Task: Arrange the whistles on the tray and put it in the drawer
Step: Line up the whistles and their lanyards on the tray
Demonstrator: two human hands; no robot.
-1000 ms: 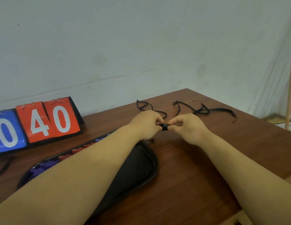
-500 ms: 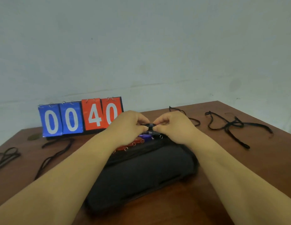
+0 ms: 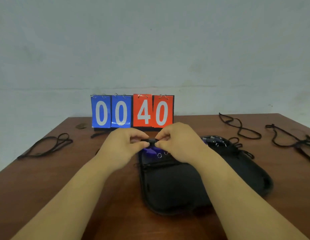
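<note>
A small black whistle (image 3: 150,140) is pinched between my left hand (image 3: 123,146) and my right hand (image 3: 178,141), just above the far end of the black oval tray (image 3: 171,187). Purple whistles (image 3: 149,151) with metal rings lie on the tray under my hands, partly hidden. More whistles (image 3: 213,141) with rings sit at the tray's far right end. Most of the tray's near half shows only its black surface.
A flip scoreboard (image 3: 132,110) reading 0040 stands at the table's far edge behind my hands. Black lanyard cords lie loose at the left (image 3: 47,147) and at the right (image 3: 240,126), (image 3: 292,139). The brown wooden table (image 3: 81,187) ends close to the wall.
The view has swung left, bringing the scoreboard to the centre. Both hands, still pinching the black whistle, have moved from the bare table at the right to above the tray's far end.
</note>
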